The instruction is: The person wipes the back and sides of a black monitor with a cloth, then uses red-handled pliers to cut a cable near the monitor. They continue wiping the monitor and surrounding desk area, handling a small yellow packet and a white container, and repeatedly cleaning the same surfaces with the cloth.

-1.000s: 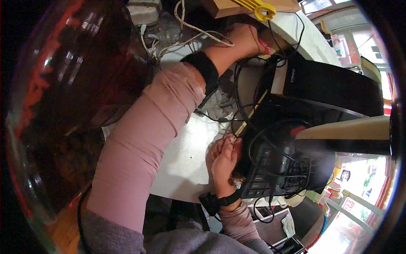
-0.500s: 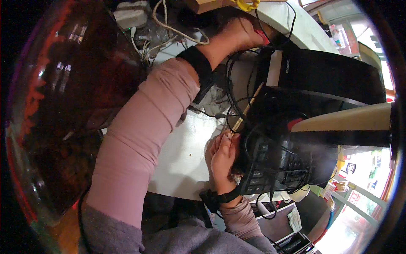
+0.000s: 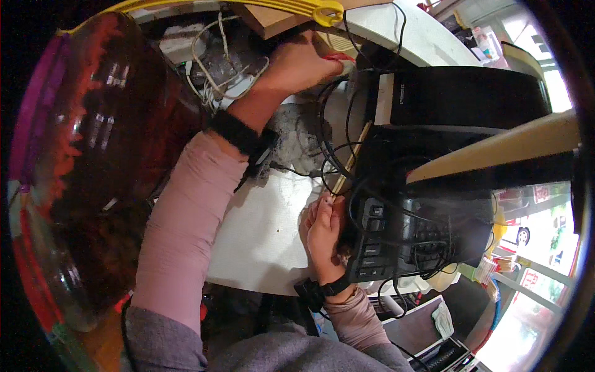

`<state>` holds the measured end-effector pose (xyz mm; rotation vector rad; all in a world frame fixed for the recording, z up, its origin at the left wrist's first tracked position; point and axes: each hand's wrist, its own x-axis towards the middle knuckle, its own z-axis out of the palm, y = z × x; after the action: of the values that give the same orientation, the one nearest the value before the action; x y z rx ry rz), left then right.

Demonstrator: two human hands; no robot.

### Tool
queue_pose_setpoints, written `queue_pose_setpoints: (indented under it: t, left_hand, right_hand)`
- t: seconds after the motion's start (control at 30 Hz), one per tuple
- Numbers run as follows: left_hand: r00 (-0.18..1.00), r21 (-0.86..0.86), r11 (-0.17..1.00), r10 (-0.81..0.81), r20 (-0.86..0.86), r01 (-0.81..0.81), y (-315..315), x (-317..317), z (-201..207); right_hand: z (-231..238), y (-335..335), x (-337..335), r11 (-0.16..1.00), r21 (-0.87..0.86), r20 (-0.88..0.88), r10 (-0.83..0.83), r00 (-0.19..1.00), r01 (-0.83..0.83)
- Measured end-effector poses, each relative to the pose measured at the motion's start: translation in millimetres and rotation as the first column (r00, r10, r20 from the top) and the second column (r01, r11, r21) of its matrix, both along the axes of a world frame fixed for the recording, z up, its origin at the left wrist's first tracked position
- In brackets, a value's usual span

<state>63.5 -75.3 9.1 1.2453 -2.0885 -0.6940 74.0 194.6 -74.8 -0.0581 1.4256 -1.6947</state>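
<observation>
Cables (image 3: 320,121) cross stick (image 3: 339,185); keyboard (image 3: 373,248) beside

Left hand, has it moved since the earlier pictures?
Yes: the left hand has moved leftward in the head view, away from the black boxy device.

Overexposed windows (image 3: 527,325) right, dim warped edges

Bare white tabletop (image 3: 263,242) lies free between the left forearm (image 3: 183,235) and the right hand (image 3: 326,232), but looped black cables (image 3: 319,127) and a thin yellowish stick (image 3: 338,186) cross the way beyond, a keyboard (image 3: 403,239) bars the right, and a large glossy container (image 3: 105,155) the left.
</observation>
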Motion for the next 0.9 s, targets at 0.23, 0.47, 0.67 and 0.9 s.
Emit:
queue_pose_setpoints:
  t: [0.23,0.47,0.67,0.9]
  left_hand:
    - [0.982,0.245,0.969,-0.026,0.188,-0.021,-14.3,36.3,6.6]
    - [0.902,-0.239,0.962,0.019,-0.432,-0.135,-23.7,40.7,-29.6]
    - [0.91,-0.159,0.947,0.209,-0.357,-0.28,-27.6,37.5,-47.6]
    - [0.946,-0.386,0.865,0.275,-0.17,-0.321,23.4,57.2,-27.2]
  right_hand:
    - [-10.6,4.8,-2.4,0.998,-0.022,-0.168,0.051,0.984,-0.056]
    - [-27.6,6.1,-13.7,0.976,-0.213,0.186,0.09,0.978,-0.049]
    - [-5.7,2.5,-6.7,0.996,-0.03,-0.159,0.083,0.984,-0.089]
    - [11.4,-8.0,-1.6,0.999,-0.006,-0.092,0.053,0.994,-0.054]
